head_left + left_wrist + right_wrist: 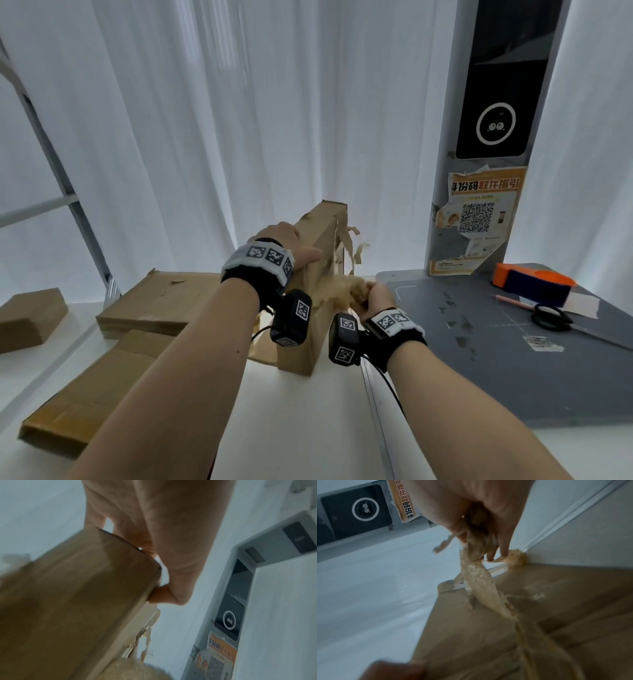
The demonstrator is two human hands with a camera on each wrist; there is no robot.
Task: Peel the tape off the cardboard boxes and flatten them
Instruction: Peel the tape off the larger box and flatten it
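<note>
The white table [318, 428] carried the work, with a grey cutting mat [496, 359] on its right part and flattened cardboard boxes [161, 301] stacked at the left, so the job looked partly done. Near the middle one cardboard box [308, 274] stood on end on the table, and this was the step in hand: stripping its tape. The left hand [287, 240] gripped the box's upper edge, fingers over the far side and thumb on the near face, steadying it. The right hand [373, 298] was closed around a crumpled wad of brown tape [477, 582], a strand of which ran taut back to the box face, while torn shreds [352, 246] hung from the box's upper right edge. The next move would probably call for a firm pull away from the box while the left hand braced it, then picking off the hanging shreds before the box could be collapsed. On the grey pillar behind, a torn orange poster [479, 219] showed a QR code and the heading "身份码取件指引", its first character cut off. On the mat lay an orange and dark blue block [534, 284], black-handled scissors [551, 318] and a pink pencil [513, 302], none with legible writing.
</note>
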